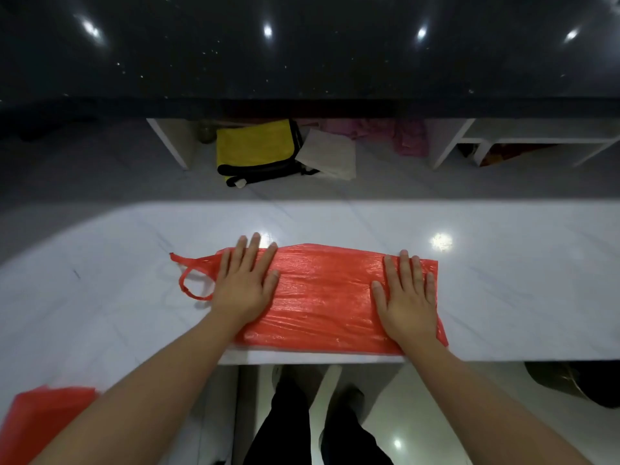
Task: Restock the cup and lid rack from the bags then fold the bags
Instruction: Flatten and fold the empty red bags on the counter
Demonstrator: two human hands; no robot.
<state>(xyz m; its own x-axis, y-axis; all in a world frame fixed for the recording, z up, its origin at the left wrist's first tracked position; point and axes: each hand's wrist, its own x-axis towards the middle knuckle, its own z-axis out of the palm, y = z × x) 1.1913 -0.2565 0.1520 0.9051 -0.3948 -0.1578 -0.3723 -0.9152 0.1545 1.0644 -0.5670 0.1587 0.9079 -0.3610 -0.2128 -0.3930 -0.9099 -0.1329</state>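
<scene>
Pressing flat on a red bag (pixel 322 297) spread near the front edge of the white counter (pixel 503 297), the left hand (pixel 243 285) and right hand (pixel 407 297) lie open-palmed, fingers spread, gripping nothing; its handles (pixel 191 276) trail left

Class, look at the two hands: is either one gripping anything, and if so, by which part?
Nothing is gripped. The left hand and right hand lie flat, palms down, on the red bag, pressing near its two ends.
</scene>
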